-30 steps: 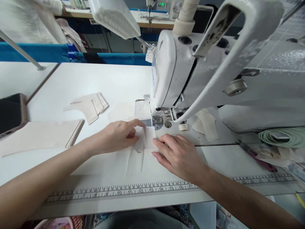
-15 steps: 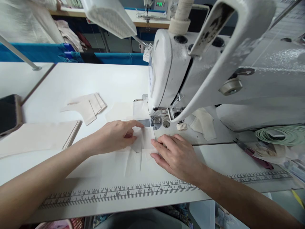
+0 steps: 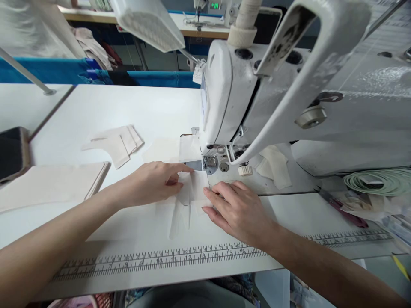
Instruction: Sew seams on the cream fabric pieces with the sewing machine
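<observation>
A thin, pale, see-through piece of fabric (image 3: 198, 184) lies flat in front of the sewing machine's needle area (image 3: 210, 161). My left hand (image 3: 157, 182) rests on its left side, index finger stretched along the edge near the metal plate, thumb apart below and the other fingers curled. At the right edge of the same piece, my right hand (image 3: 239, 209) touches down with index fingertip and thumb spread apart. Narrow loose ends of the fabric trail towards the ruler. Beyond my left hand, another pale piece (image 3: 163, 148) lies by the machine.
Cut fabric pieces (image 3: 117, 145) and a fabric stack (image 3: 54, 182) lie left, beside a phone (image 3: 13, 152). A printed ruler (image 3: 160, 259) runs along the front edge. To the right are a scrap (image 3: 274, 167), a green coil (image 3: 379, 180) and dark red-handled snips (image 3: 348, 213).
My left hand has shifted very slightly, and the loose fabric ends below it have moved a little. My right hand stays in place.
</observation>
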Demonstrator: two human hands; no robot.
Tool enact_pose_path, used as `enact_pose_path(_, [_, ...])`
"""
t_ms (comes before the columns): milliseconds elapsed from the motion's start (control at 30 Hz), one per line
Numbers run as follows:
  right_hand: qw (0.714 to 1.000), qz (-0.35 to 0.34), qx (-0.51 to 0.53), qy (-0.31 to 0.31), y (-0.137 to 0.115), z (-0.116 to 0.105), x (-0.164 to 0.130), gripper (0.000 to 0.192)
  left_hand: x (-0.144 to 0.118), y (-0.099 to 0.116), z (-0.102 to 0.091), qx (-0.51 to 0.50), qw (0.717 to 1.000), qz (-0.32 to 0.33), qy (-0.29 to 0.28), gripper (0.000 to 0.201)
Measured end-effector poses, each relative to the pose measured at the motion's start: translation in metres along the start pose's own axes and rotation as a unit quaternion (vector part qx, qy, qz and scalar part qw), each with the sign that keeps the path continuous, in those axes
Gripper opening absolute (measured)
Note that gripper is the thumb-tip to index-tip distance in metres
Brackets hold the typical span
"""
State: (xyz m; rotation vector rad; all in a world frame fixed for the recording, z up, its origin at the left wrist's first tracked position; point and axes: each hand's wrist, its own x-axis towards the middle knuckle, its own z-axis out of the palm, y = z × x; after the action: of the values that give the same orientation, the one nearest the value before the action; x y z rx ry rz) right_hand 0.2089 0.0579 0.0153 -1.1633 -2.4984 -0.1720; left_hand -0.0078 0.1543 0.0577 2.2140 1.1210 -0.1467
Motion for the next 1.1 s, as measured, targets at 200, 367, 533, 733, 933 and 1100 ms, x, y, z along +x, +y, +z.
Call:
enact_pose_path(200, [1.000, 0.001, -0.006, -0.009, -0.0009, -0.0003, -0.0002, 0.024, 0.0005, -0.0024, 0.0008, 0.003, 1.000, 0.007, 0.010, 0.046])
enact_pose_path(367, [1.000, -0.001, -0.011, -0.006, -0.0019, 0.0000, -0.0003, 0.024, -0.0004, 0.0002, -0.0001, -0.001, 1.000, -0.002, 0.004, 0.047])
enact_pose_path(533, [1.000, -0.003, -0.015, -0.005, -0.0030, -0.0004, -0.0005, 0.022, 0.0000, 0.0003, 0.0005, -0.006, 1.000, -0.003, 0.007, 0.048])
enact_pose_path(733, [1.000, 0.007, -0.018, -0.005, -0.0026, -0.0017, -0.0006, 0.025, -0.0001, 0.0002, -0.0002, -0.002, 1.000, -0.006, 0.007, 0.047])
enact_pose_path(933, [1.000, 0.024, -0.018, -0.009, -0.0020, -0.0007, -0.0016, 0.028, -0.0009, 0.0005, -0.0008, -0.002, 1.000, -0.001, 0.008, 0.046])
enact_pose_path(1100, [1.000, 0.019, -0.014, 0.002, -0.0028, 0.0000, -0.0015, 0.025, -0.0006, 0.0007, -0.0013, -0.008, 1.000, -0.006, 0.006, 0.046])
